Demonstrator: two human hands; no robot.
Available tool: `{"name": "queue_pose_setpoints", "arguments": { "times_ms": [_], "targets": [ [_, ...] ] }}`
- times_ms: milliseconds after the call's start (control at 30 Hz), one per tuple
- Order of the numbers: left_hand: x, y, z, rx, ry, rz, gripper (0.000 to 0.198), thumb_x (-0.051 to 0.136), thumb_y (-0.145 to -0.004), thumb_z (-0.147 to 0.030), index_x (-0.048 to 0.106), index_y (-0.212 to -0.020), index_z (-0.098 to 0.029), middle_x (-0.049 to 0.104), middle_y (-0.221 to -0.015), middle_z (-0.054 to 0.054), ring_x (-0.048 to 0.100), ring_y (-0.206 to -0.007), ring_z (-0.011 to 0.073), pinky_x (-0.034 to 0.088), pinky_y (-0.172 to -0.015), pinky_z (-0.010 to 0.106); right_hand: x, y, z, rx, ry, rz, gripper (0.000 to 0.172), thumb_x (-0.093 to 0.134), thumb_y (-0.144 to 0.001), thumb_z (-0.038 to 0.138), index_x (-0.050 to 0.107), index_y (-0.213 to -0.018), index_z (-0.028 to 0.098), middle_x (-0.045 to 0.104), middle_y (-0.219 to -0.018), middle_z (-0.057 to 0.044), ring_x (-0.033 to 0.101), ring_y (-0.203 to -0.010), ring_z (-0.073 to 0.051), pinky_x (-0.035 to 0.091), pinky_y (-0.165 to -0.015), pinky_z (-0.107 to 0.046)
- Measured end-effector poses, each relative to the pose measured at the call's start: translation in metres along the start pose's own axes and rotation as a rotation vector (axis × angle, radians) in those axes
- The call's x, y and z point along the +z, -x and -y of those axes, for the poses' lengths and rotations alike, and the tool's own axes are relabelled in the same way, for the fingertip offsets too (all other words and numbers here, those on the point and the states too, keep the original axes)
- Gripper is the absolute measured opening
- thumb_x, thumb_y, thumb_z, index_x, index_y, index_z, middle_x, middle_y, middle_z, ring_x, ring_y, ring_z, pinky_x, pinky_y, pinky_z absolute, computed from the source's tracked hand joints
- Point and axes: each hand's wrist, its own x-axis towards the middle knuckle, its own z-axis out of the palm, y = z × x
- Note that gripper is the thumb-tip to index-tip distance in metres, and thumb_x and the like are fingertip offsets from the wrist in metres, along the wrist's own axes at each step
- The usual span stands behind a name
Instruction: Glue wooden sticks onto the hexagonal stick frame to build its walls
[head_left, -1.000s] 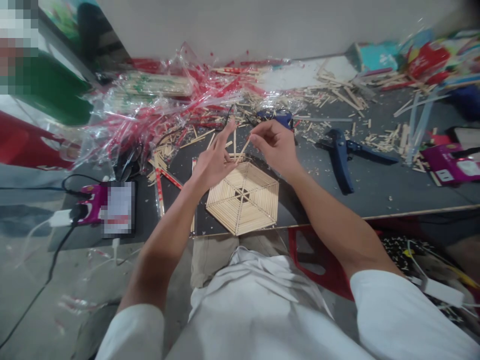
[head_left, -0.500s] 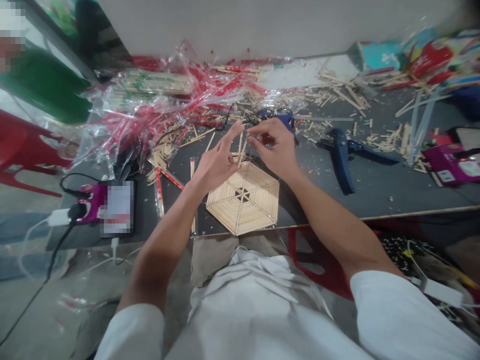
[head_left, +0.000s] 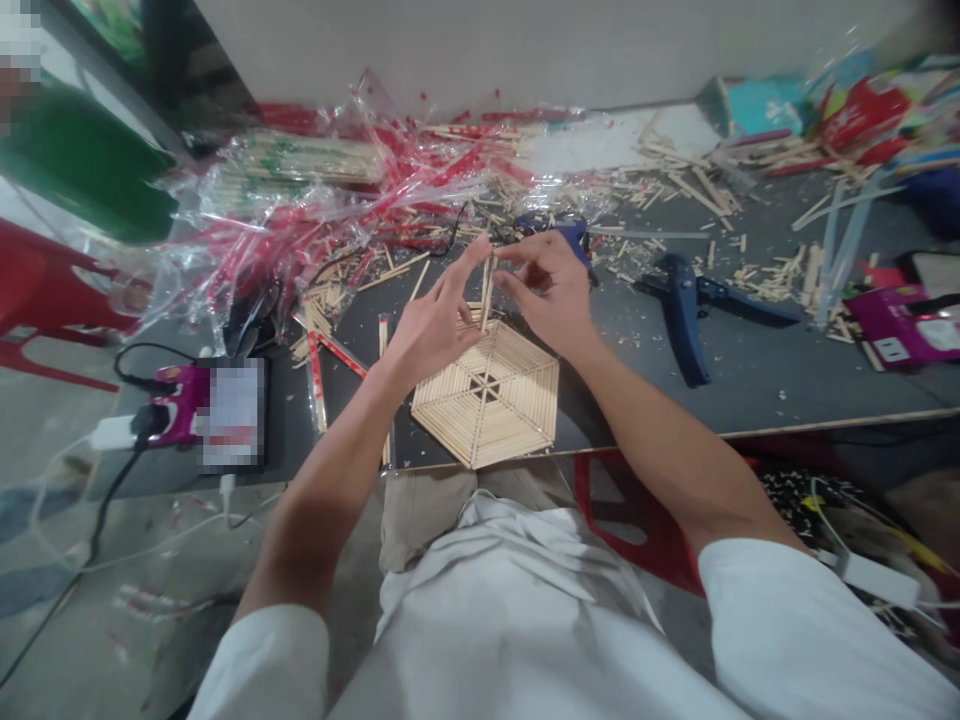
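A hexagonal panel of pale wooden sticks lies flat at the table's front edge. Upright sticks rise from its far side, between my hands. My left hand is at their left, fingers closed around their tops and lower part of the hand over the panel's upper left edge. From the right, my right hand pinches near the tops of the same sticks with thumb and index finger. The exact contact of the fingertips is too small to make out.
Blue cutters lie to the right, a blue tool behind my right hand. Plastic wrappers and stick scraps cover the back. A phone lies left, a purple box right.
The upright sticks, spread apart before, now stand closer together. My hands have barely moved. The view has shifted slightly.
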Motion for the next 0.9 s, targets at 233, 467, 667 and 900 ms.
{"name": "queue_pose_setpoints", "arguments": {
  "times_ms": [233,467,667,900],
  "targets": [
    [0.003,0.001,-0.002,0.021,0.039,-0.003,0.099,0.071,-0.095,-0.039,0.003,-0.167,-0.045,0.036,-0.173,0.008,0.074,-0.087,0.0170,0.065,-0.077,0.037,0.001,0.001,-0.002,-0.028,-0.032,-0.013,0.038,0.070,-0.093,0.063,0.076,-0.113,0.032,0.068,-0.111,-0.007,0.064,-0.077,-0.017,0.061,-0.076,-0.039],
    [0.009,0.002,0.004,0.087,0.090,-0.032,0.097,0.065,-0.098,-0.044,-0.003,-0.167,-0.048,0.035,-0.173,0.009,0.072,-0.082,0.0133,0.062,-0.074,0.034,0.014,-0.003,-0.025,-0.114,-0.271,-0.071,0.045,0.075,-0.087,0.067,0.076,-0.107,0.027,0.062,-0.085,0.000,0.050,-0.062,-0.011,0.050,-0.063,-0.030],
    [0.007,0.002,0.004,0.096,0.094,-0.024,0.099,0.066,-0.097,-0.053,-0.004,-0.168,-0.048,0.038,-0.170,0.010,0.073,-0.085,0.0168,0.063,-0.073,0.037,0.015,-0.001,-0.023,-0.075,-0.303,-0.045,0.045,0.077,-0.086,0.067,0.075,-0.103,0.025,0.062,-0.084,0.001,0.045,-0.059,-0.009,0.045,-0.058,-0.028],
    [0.007,0.000,0.007,0.053,0.077,-0.083,0.106,0.071,-0.091,-0.063,-0.001,-0.168,-0.047,0.041,-0.166,0.012,0.073,-0.089,0.0191,0.063,-0.073,0.036,0.008,0.003,-0.010,-0.201,-0.180,-0.045,0.039,0.074,-0.090,0.064,0.080,-0.100,0.027,0.066,-0.088,-0.002,0.055,-0.068,-0.012,0.049,-0.065,-0.030]
  ]
}}
